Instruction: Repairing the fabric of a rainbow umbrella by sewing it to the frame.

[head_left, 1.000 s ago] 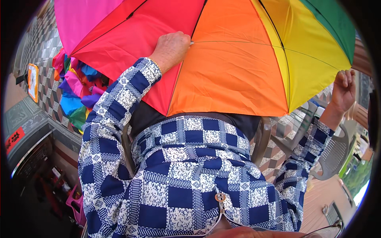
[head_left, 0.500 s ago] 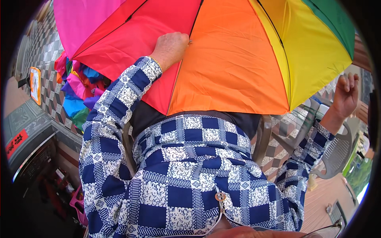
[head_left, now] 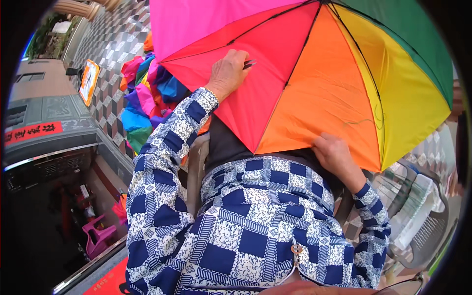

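A rainbow umbrella (head_left: 305,93) lies opened over my lap, its inner side with dark ribs facing me. My left hand (head_left: 228,73) is closed over the red panel, with a small metal tool (head_left: 250,64) whose two thin prongs stick out past the fingers. At the orange panel's (head_left: 319,108) near hem, my right hand (head_left: 335,156) pinches the cloth edge between thumb and fingers. Loose dark thread (head_left: 358,122) lies across the orange panel and by the yellow panel's (head_left: 410,98) seam.
Left of the umbrella is a heap of multicoloured cloth (head_left: 145,98) on the tiled floor (head_left: 110,54). A pink plastic stool (head_left: 98,236) stands in the dark opening at lower left. A grey chair (head_left: 430,223) with white cloth (head_left: 413,209) is at right.
My right hand has come from the far right onto the orange hem. The left hand has left the red-orange seam for the red panel's middle. The whole view has swung left.
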`<state>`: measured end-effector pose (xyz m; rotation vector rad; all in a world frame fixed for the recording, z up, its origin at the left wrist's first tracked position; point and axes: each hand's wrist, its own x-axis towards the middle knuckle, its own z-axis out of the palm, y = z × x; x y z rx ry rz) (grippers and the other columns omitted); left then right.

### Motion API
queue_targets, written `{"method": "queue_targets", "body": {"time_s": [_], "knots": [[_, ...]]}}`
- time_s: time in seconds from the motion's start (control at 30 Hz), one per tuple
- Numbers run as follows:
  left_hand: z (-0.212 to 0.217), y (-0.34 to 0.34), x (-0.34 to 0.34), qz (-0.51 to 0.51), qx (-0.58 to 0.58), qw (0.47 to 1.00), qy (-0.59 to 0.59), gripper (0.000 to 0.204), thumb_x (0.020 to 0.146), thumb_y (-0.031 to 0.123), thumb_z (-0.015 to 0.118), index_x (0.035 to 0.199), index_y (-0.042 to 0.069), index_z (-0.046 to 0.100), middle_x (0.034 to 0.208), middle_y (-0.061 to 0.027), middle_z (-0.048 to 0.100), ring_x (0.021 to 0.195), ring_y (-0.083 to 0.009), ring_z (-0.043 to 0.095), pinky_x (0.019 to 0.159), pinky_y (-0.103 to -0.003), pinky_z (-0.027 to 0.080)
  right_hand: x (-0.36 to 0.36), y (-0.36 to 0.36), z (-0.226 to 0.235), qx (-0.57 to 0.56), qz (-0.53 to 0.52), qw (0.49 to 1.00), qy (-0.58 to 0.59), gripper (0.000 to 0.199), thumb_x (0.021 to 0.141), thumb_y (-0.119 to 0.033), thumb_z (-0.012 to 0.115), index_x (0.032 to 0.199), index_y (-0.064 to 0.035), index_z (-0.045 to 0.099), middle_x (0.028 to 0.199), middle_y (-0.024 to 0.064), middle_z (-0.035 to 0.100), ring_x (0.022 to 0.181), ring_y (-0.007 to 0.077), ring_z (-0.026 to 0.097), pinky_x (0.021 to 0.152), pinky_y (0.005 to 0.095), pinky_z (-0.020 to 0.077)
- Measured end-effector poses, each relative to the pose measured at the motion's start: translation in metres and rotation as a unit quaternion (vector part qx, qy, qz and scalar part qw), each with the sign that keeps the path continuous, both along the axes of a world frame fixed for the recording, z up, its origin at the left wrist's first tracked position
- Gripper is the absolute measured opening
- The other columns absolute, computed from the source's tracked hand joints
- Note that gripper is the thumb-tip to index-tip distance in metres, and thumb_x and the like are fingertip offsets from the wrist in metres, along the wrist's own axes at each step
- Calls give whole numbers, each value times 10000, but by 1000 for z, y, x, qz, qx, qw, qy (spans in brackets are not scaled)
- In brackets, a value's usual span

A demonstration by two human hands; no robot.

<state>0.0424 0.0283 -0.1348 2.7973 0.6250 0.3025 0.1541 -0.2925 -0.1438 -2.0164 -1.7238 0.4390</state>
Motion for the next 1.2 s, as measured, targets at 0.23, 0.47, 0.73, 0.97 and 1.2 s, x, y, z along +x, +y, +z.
{"method": "queue_targets", "body": {"time_s": [0.23,0.47,0.73,0.97,1.2], "knots": [[3,51,-38,106,139,984,39,405,735,190,675,1059,68,463,969,-153,522,812,-345,592,659,-422,498,41,-21,47,88,-124,975,164,49,712,-36,597,745,-13,569,667,87,536,624,199,535,565,288,409],[-5,61,-49,35,185,979,81,293,750,176,629,955,30,481,873,-166,558,756,-335,613,628,-427,505,38,-68,55,-15,-148,962,230,64,704,-41,594,731,-3,550,653,50,502,615,141,496,557,261,382],[-6,75,-38,54,183,972,135,157,752,161,584,804,12,587,760,-206,614,745,-347,624,640,-448,503,39,-82,44,-33,-160,956,245,54,708,-41,588,738,-2,566,652,58,529,618,153,519,558,269,406],[39,60,-55,42,114,972,200,191,782,220,583,816,35,616,793,-186,617,775,-373,600,673,-472,480,47,-91,42,-168,-187,903,348,80,716,-71,612,729,-3,573,669,20,536,619,115,514,568,240,407],[63,46,-2,-42,16,984,170,222,770,233,628,790,13,618,719,-167,616,709,-329,610,619,-427,470,67,-45,76,-197,-181,882,388,91,798,-77,558,870,-22,568,697,-19,505,606,70,491,553,214,408]]}}
